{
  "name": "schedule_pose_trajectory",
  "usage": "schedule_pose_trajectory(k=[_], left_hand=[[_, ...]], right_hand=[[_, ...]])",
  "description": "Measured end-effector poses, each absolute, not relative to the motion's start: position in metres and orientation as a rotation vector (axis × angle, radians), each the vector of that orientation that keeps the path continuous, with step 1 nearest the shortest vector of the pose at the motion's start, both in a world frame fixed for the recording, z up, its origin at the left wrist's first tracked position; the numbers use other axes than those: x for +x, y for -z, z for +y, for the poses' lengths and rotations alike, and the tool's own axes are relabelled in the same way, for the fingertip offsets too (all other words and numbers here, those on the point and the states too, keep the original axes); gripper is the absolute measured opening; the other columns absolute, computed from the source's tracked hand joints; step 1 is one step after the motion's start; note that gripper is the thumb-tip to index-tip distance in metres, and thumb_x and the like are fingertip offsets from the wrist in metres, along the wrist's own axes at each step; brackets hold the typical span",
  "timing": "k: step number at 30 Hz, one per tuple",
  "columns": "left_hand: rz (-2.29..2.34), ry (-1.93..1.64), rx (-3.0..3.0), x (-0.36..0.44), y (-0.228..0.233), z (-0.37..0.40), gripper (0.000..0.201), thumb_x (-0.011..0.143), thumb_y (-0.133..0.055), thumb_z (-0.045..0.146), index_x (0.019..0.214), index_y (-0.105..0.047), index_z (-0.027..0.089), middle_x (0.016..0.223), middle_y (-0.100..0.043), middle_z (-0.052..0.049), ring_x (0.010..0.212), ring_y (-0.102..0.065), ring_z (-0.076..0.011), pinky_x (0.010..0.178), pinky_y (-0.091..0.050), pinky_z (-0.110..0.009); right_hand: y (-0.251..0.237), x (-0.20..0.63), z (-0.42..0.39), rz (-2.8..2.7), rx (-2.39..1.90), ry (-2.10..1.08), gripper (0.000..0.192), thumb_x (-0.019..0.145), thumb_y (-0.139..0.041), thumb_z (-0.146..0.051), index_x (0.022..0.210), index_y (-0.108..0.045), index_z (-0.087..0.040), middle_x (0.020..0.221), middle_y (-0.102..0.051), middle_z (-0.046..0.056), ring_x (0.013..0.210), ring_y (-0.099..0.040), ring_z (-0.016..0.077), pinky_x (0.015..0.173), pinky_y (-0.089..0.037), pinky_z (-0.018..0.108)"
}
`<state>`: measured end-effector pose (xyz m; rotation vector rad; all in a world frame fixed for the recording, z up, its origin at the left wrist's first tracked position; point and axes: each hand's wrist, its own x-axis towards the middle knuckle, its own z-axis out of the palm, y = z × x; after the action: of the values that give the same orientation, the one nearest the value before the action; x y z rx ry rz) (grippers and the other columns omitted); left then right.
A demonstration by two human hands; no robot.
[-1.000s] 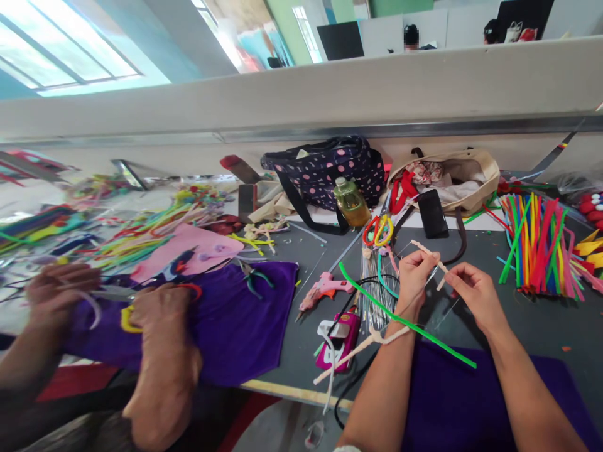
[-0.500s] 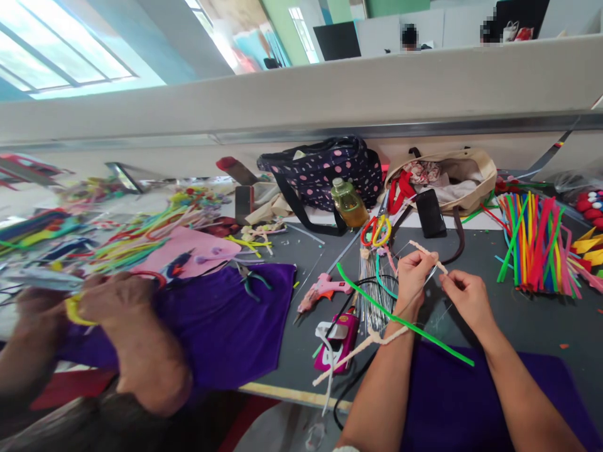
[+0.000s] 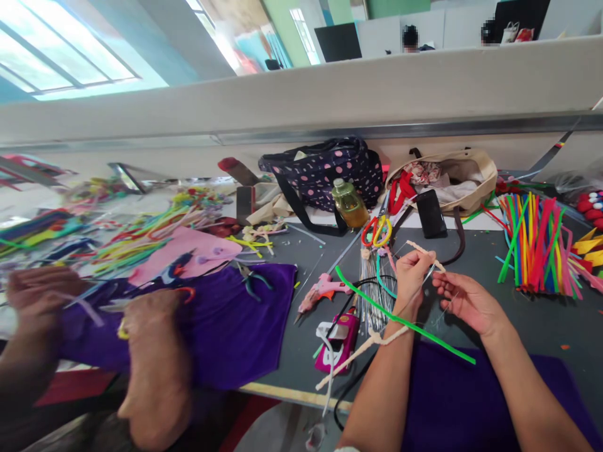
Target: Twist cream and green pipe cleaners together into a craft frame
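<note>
My left hand (image 3: 411, 276) pinches a short cream pipe cleaner (image 3: 414, 247) wrapped along a thin stem. Just right of its lower end, my right hand (image 3: 466, 300) has its fingers loosely apart, and fine clear strands show near them. A long green pipe cleaner (image 3: 426, 337) slants across my left forearm. A forked cream pipe cleaner piece (image 3: 360, 348) lies beside that forearm. Below my hands is a purple cloth (image 3: 447, 402). Left of my hands sit a pink glue gun (image 3: 325, 287) and a bundle of thin wires (image 3: 370, 289).
At the left, a co-worker's hand (image 3: 153, 320) holds scissors over another purple cloth (image 3: 235, 326) with pliers (image 3: 254, 284). Behind stand a bottle (image 3: 349, 207), a dotted bag (image 3: 325, 169), a phone (image 3: 430, 213) and a canvas bag (image 3: 475, 182). Coloured pipe cleaners (image 3: 537, 245) lie right.
My right hand's fingers have loosened from a pinch and shifted slightly off the cream pipe cleaner's end. My left hand stays nearly still. The co-worker's hands have moved apart.
</note>
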<state>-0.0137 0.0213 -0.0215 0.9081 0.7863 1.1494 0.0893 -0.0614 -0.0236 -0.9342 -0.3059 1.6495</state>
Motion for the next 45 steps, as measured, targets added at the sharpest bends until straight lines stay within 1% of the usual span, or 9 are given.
schedule_pose_trajectory(k=[5, 10, 18, 24, 30, 35, 37, 42, 45], left_hand=[[0.796, -1.139, 0.889, -0.014, 0.019, 0.020, 0.040, 0.062, -0.078, 0.036, 0.048, -0.048, 0.014, 0.048, -0.041, 0.005, 0.047, -0.032, -0.0039, 0.048, -0.026, -0.020], [0.798, -1.147, 0.908, -0.014, 0.017, 0.019, 0.040, 0.063, -0.077, 0.037, 0.047, -0.049, 0.014, 0.048, -0.041, 0.005, 0.047, -0.031, -0.0040, 0.049, -0.026, -0.021], [0.796, -1.170, 0.953, -0.013, 0.018, 0.019, 0.040, 0.064, -0.076, 0.036, 0.046, -0.047, 0.014, 0.047, -0.037, 0.005, 0.049, -0.029, -0.0047, 0.050, -0.025, -0.021], [0.787, -1.154, 0.920, -0.014, 0.020, 0.020, 0.039, 0.065, -0.076, 0.035, 0.047, -0.048, 0.014, 0.047, -0.037, 0.006, 0.048, -0.028, -0.0044, 0.049, -0.024, -0.021], [0.775, -1.155, 0.909, -0.014, 0.018, 0.019, 0.040, 0.063, -0.076, 0.036, 0.046, -0.048, 0.014, 0.047, -0.037, 0.006, 0.048, -0.028, -0.0043, 0.049, -0.023, -0.021], [0.782, -1.135, 0.897, -0.013, 0.019, 0.020, 0.041, 0.062, -0.077, 0.037, 0.046, -0.048, 0.014, 0.046, -0.037, 0.006, 0.047, -0.028, -0.0040, 0.048, -0.022, -0.021], [0.780, -1.123, 0.895, -0.013, 0.019, 0.020, 0.041, 0.061, -0.078, 0.038, 0.046, -0.048, 0.014, 0.046, -0.038, 0.005, 0.047, -0.028, -0.0040, 0.048, -0.022, -0.021], [0.793, -1.091, 0.875, -0.014, 0.018, 0.021, 0.040, 0.058, -0.079, 0.040, 0.048, -0.050, 0.014, 0.047, -0.038, 0.005, 0.048, -0.029, -0.0041, 0.048, -0.023, -0.021], [0.785, -1.088, 0.865, -0.014, 0.017, 0.020, 0.040, 0.058, -0.080, 0.040, 0.049, -0.051, 0.014, 0.048, -0.040, 0.005, 0.047, -0.030, -0.0039, 0.047, -0.024, -0.021]], right_hand=[[0.029, 0.089, -0.059, -0.105, -0.733, -1.749, 0.019, 0.071, -0.076, -0.022, 0.088, -0.071, -0.015, 0.077, -0.069, 0.001, 0.066, -0.061, 0.0084, 0.053, -0.049, 0.018], [0.029, 0.087, -0.059, -0.013, -0.727, -1.700, 0.018, 0.067, -0.079, -0.018, 0.082, -0.070, -0.015, 0.073, -0.068, 0.000, 0.064, -0.061, 0.0084, 0.052, -0.049, 0.017], [0.025, 0.084, -0.059, -0.074, -0.846, -1.527, 0.023, 0.058, -0.084, -0.017, 0.075, -0.069, -0.015, 0.070, -0.065, -0.002, 0.060, -0.057, 0.0067, 0.048, -0.046, 0.015], [0.016, 0.080, -0.060, -0.202, -0.986, -1.371, 0.023, 0.056, -0.084, -0.021, 0.072, -0.070, -0.018, 0.067, -0.063, -0.002, 0.060, -0.054, 0.0072, 0.047, -0.043, 0.015], [0.013, 0.076, -0.061, -0.409, -1.112, -1.132, 0.019, 0.059, -0.081, -0.027, 0.073, -0.071, -0.020, 0.070, -0.062, -0.002, 0.059, -0.050, 0.0080, 0.047, -0.042, 0.017], [0.014, 0.074, -0.063, -0.537, -1.215, -0.923, 0.014, 0.063, -0.078, -0.027, 0.074, -0.072, -0.021, 0.070, -0.063, -0.002, 0.060, -0.051, 0.0099, 0.049, -0.043, 0.020], [0.012, 0.075, -0.063, -0.544, -1.192, -0.960, 0.013, 0.063, -0.077, -0.026, 0.074, -0.071, -0.022, 0.071, -0.064, -0.002, 0.059, -0.051, 0.0099, 0.049, -0.042, 0.020], [0.010, 0.085, -0.064, -0.424, -1.013, -1.324, 0.016, 0.066, -0.075, -0.028, 0.079, -0.071, -0.019, 0.071, -0.065, 0.001, 0.061, -0.055, 0.0112, 0.047, -0.043, 0.020], [0.014, 0.090, -0.064, -0.326, -0.935, -1.431, 0.016, 0.067, -0.075, -0.027, 0.080, -0.071, -0.017, 0.069, -0.066, 0.002, 0.061, -0.057, 0.0110, 0.048, -0.044, 0.019]])
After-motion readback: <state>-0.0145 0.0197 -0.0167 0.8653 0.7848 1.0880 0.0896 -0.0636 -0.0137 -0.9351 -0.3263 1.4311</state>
